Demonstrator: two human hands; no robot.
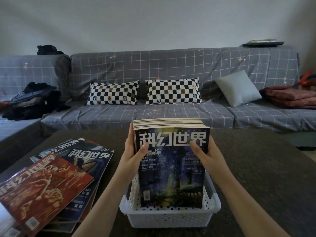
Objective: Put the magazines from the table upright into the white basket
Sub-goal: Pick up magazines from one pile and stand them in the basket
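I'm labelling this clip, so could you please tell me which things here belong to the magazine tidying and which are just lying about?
Belongs to the job:
white basket
upright magazines
loose magazines
left hand
right hand

Just lying about:
checkered pillows
grey cushion
dark clothes
folded red blanket

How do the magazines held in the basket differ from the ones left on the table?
The batch in the white basket stands upright, squared together, its front cover blue; the pile on the table lies flat and fanned out, a red cover on top. The left hand and right hand clasp the upright batch by its sides; nothing touches the flat pile. Both show the same large white title characters.
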